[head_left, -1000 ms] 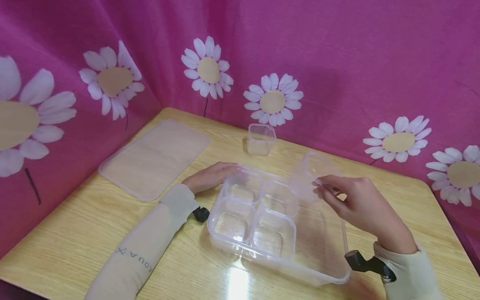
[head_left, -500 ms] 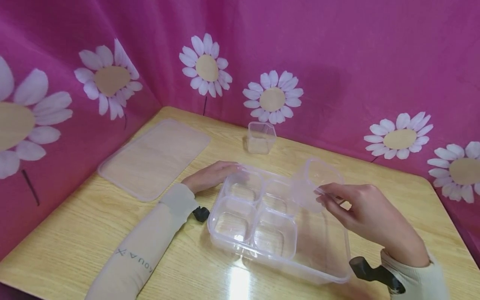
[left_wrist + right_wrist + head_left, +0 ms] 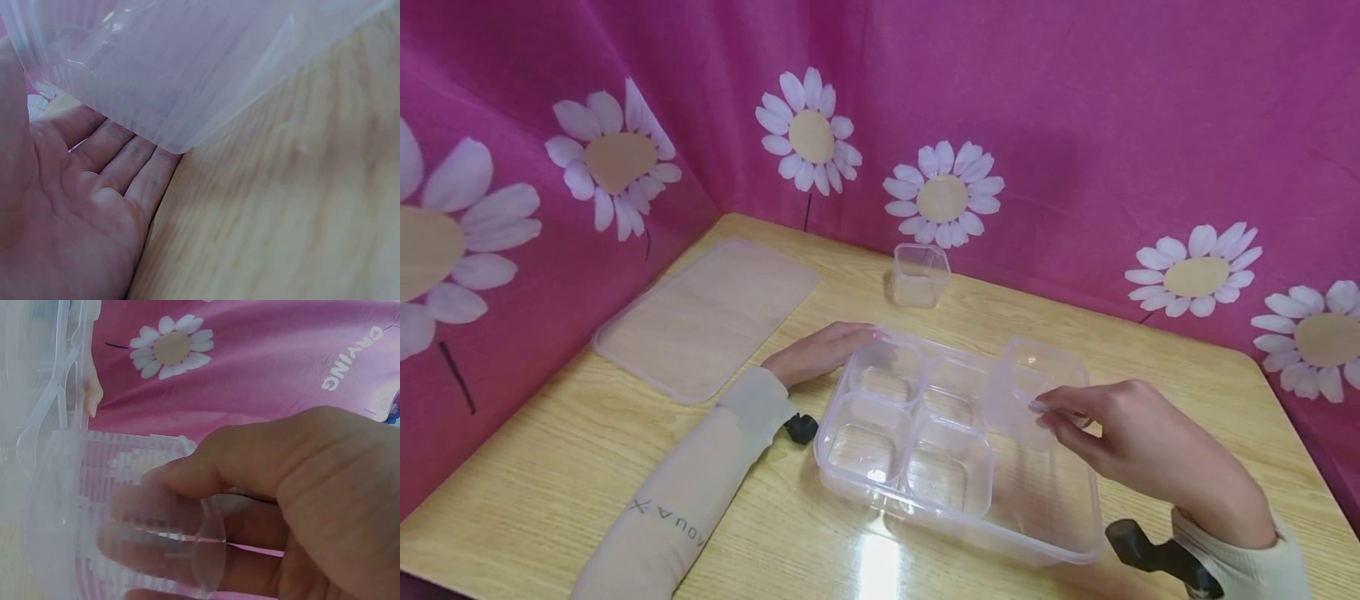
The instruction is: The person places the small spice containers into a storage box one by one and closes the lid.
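A large clear plastic food container stands on the table, with several small square cups set inside its left part. My left hand lies at its back left corner; in the left wrist view the fingers stretch along the container wall. My right hand pinches the rim of another small clear cup between thumb and fingers. That cup hangs over the back right part of the container, beside the set-in cups. In the right wrist view, fingers show through the cup's ribbed wall.
A flat translucent lid lies at the left of the wooden table. One more small clear cup stands at the back. A pink flowered cloth hangs close along the table's left and back edges.
My right hand has come down and slightly toward me with its cup, lower over the container's right part. The left hand has stayed at the corner.
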{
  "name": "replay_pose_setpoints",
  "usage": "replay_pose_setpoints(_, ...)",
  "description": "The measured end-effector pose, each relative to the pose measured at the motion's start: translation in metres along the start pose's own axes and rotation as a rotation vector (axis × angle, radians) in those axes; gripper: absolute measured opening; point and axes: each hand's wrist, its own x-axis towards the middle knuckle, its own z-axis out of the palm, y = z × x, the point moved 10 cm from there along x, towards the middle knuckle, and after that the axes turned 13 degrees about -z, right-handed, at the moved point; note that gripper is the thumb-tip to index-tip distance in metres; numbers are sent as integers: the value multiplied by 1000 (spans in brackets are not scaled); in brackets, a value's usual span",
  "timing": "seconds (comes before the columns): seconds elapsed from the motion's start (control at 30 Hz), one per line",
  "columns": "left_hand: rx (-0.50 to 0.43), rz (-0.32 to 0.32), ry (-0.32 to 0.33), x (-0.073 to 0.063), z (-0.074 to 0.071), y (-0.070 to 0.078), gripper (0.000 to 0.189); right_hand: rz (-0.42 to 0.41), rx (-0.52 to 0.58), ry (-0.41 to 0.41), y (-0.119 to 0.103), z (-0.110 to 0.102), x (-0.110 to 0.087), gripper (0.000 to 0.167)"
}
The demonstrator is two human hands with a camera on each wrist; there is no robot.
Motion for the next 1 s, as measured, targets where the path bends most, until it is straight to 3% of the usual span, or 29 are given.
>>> replay_pose_setpoints(0.23,-7,-16,2,-2,0,0,49,-5,28,-48,-1,4,-4,29)
replay_pose_setpoints(0.53,-10,-13,-6,-2,0,1,51,11,5,-41,-1,-4,-11,36)
replay_pose_setpoints(1.0,-11,-14,-6,-1,1,1,50,6,47,-117,0,3,-18,28)
